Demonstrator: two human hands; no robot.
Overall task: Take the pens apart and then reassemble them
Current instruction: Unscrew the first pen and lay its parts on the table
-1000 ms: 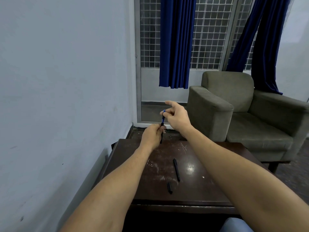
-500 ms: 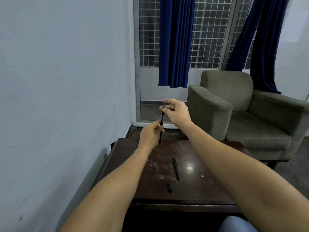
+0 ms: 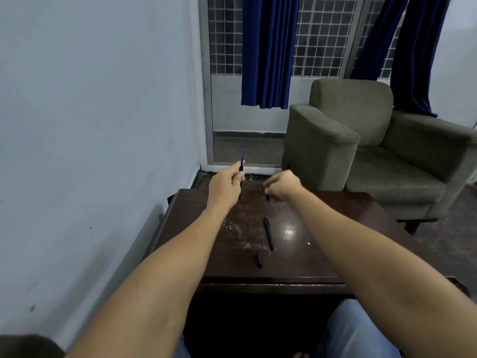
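Note:
My left hand [image 3: 227, 183] is closed around a pen body [image 3: 242, 161] held upright over the far edge of the dark wooden table [image 3: 335, 254]; its blue tip pokes out above my fingers. To its right, my right hand [image 3: 282, 186] pinches a small blue pen piece [image 3: 267, 198] just above the tabletop. The two hands are apart. A long black pen [image 3: 268, 233] lies on the table's middle, and a short black pen part [image 3: 258, 259] lies nearer to me.
A pale wall runs along the table's left side. A grey-green armchair [image 3: 374, 151] stands beyond the table at the right. Blue curtains [image 3: 268, 47] hang over a gridded window behind. My knee in jeans [image 3: 356, 329] shows under the near edge.
My right hand has pulled the small blue piece off the top of the pen and dropped right and down toward the table. My left hand still holds the pen body upright.

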